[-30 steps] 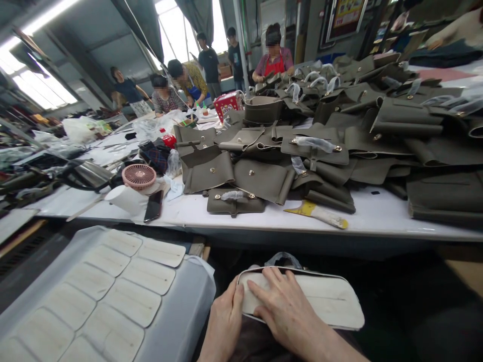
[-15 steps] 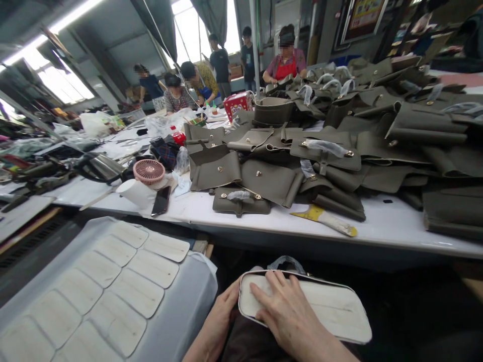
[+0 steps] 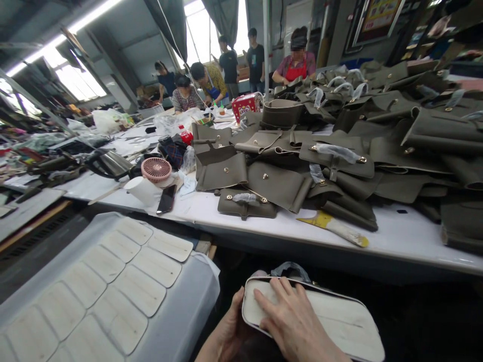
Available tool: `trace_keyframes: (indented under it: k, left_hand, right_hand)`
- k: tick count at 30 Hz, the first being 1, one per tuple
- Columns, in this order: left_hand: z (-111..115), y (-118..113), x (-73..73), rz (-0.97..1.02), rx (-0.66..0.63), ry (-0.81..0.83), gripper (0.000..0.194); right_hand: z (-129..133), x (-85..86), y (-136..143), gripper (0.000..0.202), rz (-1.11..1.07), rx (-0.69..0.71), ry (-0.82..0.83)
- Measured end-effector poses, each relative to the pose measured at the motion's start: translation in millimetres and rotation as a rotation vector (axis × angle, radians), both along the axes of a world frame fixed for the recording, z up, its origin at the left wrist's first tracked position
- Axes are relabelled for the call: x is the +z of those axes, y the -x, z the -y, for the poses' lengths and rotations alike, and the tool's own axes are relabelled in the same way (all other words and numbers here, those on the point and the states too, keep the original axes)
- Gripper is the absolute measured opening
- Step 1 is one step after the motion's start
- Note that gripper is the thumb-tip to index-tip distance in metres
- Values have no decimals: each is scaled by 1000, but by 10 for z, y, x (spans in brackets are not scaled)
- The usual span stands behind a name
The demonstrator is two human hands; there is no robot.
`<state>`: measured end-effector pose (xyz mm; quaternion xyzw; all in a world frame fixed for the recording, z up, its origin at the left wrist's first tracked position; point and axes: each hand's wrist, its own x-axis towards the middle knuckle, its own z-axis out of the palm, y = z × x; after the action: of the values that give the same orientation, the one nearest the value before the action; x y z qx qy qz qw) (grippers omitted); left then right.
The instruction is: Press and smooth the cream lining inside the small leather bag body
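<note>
In front of my lap is a dark handbag (image 3: 321,288) with a plastic-wrapped handle (image 3: 290,269) on its far side. A cream rounded panel (image 3: 343,322) faces up within its rim. My left hand (image 3: 232,324) grips the bag's left end, thumb up along the edge and the other fingers partly hidden beneath. My right hand (image 3: 290,317) lies on the panel near its left end, fingers spread and pressing on the surface. Several similar cream panels (image 3: 138,279) lie in rows on a grey-covered board (image 3: 188,301) to the left.
Across the white table (image 3: 211,213) ahead are piles of olive-grey bag pieces (image 3: 279,183). A yellow-and-white handled blade (image 3: 332,227), a phone (image 3: 166,199), a paper roll (image 3: 142,191), a pink fan (image 3: 156,170) and a kettle (image 3: 109,163) sit near its front edge. Several people work beyond.
The handbag and both hands sit slightly lower and farther right in view. My right hand stays spread on the panel, and my left still grips the end. The whole view has shifted a little.
</note>
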<state>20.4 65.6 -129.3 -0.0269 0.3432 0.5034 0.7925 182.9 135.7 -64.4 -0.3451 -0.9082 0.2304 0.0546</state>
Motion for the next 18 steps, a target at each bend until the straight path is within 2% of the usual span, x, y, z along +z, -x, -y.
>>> trace_keyframes:
  k: [5, 9, 18]
  left_hand:
    - [3, 40, 7, -92, 30, 50, 72]
    - [-18, 60, 53, -147, -9, 97, 71]
    - [4, 27, 58, -104, -32, 31, 68]
  right_hand:
    - [-1, -16, 15, 43, 20, 5, -5]
    - [-2, -3, 24, 40, 14, -1, -8]
    - [19, 31, 27, 38, 14, -14, -18]
